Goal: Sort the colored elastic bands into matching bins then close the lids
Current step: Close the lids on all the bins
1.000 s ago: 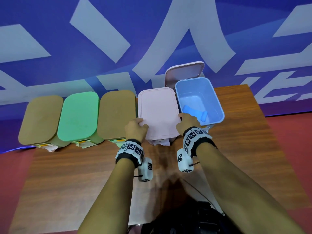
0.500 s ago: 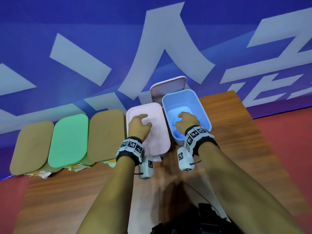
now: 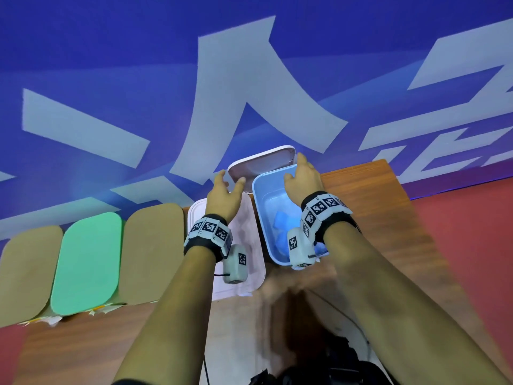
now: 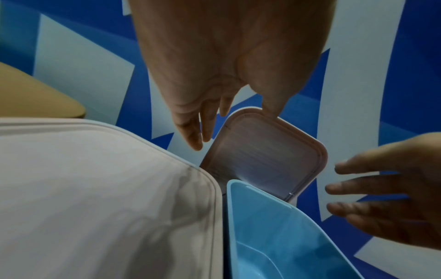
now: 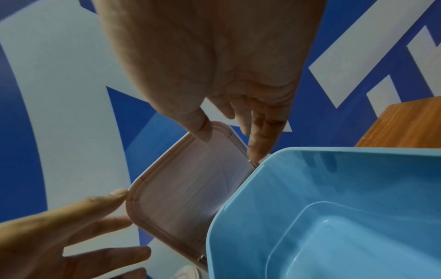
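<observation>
Row of bins along the back edge of the table (image 3: 383,207), against a blue wall with pale lettering. Leftmost: tan lid (image 3: 27,273), shut. Next: green lid (image 3: 86,262), shut. Then a second tan lid (image 3: 152,251), shut. Paper scraps stick out below the front of these three. Fourth: pale pink lid (image 3: 249,245), shut, lying flat under the left forearm.

Left hand (image 3: 222,195) reaches past the pink lid toward the raised lid (image 3: 262,162) of the last bin. Fingers are straight and spread; the wrist views show the fingertips at the lid's left edge, touching or just short of it. Thumb sits near the lid's lower corner. It holds nothing.

Raised lid stands upright behind the blue bin (image 3: 259,215), hinged along the bin's far rim, its ribbed underside facing the person. Its long axis runs away from the person, upward toward the wall.

Blue bin is open. Blue elastic bands (image 3: 283,220) lie on its floor, partly hidden by the right wrist.

Right hand (image 3: 302,179) reaches over the bin's far rim to the lid's right edge. Fingers are extended; one fingertip touches the lid's top right corner. No curl round anything.

Judgement: sorting looks done and this is the last lid to close. Both hands flank the lid, about equally near. The lid lies ahead of and above them, so it must swing forward and down toward the person onto the bin's rim.
</observation>
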`<act>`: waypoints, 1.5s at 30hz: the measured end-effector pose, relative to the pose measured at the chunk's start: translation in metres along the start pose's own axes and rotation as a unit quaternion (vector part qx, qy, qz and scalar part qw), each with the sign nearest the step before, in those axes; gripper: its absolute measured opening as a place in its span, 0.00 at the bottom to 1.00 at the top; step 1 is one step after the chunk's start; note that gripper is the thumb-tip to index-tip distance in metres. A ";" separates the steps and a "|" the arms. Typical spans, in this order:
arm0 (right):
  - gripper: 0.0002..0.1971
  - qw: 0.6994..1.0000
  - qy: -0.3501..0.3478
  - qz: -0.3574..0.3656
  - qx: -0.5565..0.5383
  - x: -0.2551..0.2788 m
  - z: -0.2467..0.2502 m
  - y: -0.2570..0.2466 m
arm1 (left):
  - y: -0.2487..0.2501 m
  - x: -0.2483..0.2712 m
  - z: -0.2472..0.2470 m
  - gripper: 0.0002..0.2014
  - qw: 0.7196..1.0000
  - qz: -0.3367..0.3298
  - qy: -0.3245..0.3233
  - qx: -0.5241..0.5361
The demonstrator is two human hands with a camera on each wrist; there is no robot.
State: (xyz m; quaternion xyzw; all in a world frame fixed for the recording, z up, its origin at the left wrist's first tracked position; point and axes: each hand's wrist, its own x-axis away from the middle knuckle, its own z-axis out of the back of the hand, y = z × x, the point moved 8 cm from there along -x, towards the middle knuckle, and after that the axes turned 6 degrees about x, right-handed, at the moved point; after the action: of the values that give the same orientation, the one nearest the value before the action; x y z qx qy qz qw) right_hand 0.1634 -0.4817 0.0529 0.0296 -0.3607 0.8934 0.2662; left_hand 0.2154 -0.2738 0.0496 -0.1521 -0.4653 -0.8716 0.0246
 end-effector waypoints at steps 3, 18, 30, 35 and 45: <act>0.30 0.999 0.009 -0.002 -0.049 -0.017 0.000 -0.003 | 0.003 -0.014 -0.006 0.30 1.000 0.000 0.002 0.016; 0.21 0.983 0.082 -0.044 -0.160 -0.030 0.000 0.018 | 0.000 -0.027 -0.011 0.15 0.997 -0.042 0.042 0.045; 0.17 0.978 0.109 -0.031 -0.174 0.008 0.046 0.031 | 0.034 0.017 -0.019 0.13 0.995 -0.077 0.019 0.058; 0.16 0.976 0.111 -0.034 -0.181 0.029 0.055 0.040 | 0.033 0.037 -0.024 0.10 0.993 -0.085 0.009 0.083; 0.18 0.982 0.073 -0.074 -0.156 0.077 0.043 0.074 | -0.006 0.075 -0.047 0.11 0.993 -0.048 -0.021 0.106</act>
State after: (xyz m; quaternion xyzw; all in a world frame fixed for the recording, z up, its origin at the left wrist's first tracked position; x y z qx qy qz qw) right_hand 0.0551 -0.5193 0.0571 -0.0510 -0.4723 0.8036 0.3584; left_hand 0.1312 -0.3017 0.0421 -0.1447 -0.5620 -0.8143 -0.0107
